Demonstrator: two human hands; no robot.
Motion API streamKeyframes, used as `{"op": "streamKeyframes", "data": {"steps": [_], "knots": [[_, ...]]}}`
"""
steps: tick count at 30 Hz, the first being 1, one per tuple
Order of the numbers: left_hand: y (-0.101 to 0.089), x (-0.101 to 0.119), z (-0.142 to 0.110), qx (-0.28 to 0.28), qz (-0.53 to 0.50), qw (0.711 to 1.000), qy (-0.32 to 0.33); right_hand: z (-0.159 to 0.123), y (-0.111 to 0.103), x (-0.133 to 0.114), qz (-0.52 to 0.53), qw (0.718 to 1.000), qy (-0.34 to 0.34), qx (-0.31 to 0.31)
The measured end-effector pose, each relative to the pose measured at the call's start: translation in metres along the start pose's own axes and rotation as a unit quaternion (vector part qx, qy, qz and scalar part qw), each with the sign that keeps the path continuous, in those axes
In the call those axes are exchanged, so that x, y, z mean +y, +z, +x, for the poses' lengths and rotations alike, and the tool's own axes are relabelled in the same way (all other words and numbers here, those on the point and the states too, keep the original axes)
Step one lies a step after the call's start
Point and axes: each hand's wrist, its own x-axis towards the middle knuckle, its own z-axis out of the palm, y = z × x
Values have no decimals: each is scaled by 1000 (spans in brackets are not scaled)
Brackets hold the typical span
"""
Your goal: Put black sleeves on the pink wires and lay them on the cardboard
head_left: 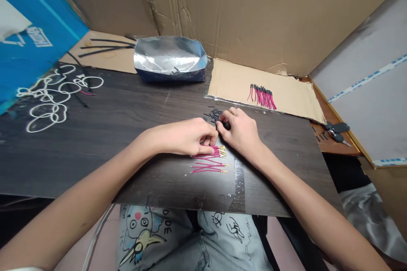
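Observation:
My left hand (190, 136) rests on the dark board (127, 152), fingers curled in a pinch over a bunch of short pink wires with gold tips (211, 159). Close beside it, my right hand (240, 129) is also curled, its fingertips pinching a small black tube piece (227, 125). A little pile of short black tube pieces (213, 114) lies just beyond the two hands. Further back right, a bundle of pink wires with black sleeves (263, 95) lies on a cardboard sheet (295, 93).
A silver foil bag (170, 59) stands at the back centre with long black tubes (104, 46) to its left. White wire loops (54, 97) lie at the left beside a blue box (28, 29). Car keys (337, 131) lie at the right. Cardboard walls surround the board.

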Motion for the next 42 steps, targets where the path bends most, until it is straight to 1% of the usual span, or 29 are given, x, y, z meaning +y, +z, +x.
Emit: {"op": "streamKeyframes", "data": {"steps": [4, 6, 12, 17, 19, 22, 25, 29, 33, 38, 42], "knots": [[0, 0, 0, 14, -13, 1000, 13, 2, 0, 4, -5, 999, -33, -12], [1, 0, 0, 24, -12, 1000, 14, 3, 1, 7, 12, 999, -42, -12], [2, -2, 1, 23, -31, 999, 19, 6, -1, 22, 136, 990, -40, -8], [-1, -8, 0, 19, -74, 997, 2, 10, -2, 34, 253, 966, -46, 4], [-4, -11, 0, 19, -97, 995, -9, 11, -3, 36, 284, 958, -42, -2], [-9, -15, 0, 36, -131, 991, -19, 10, -5, 37, 317, 948, -35, -10], [-13, -21, 2, 65, -163, 984, -22, 9, -6, 38, 339, 940, -34, -24], [-14, -31, 4, 105, -179, 978, -27, 10, -6, 41, 378, 924, -37, -41], [-13, -37, 6, 117, -205, 971, -28, 11, -6, 41, 417, 907, -27, -56], [-11, -35, 7, 121, -229, 966, -23, 10, -6, 39, 424, 903, -22, -70], [-11, -34, 6, 135, -242, 961, -27, 9, -7, 38, 409, 909, -25, -75]]}}
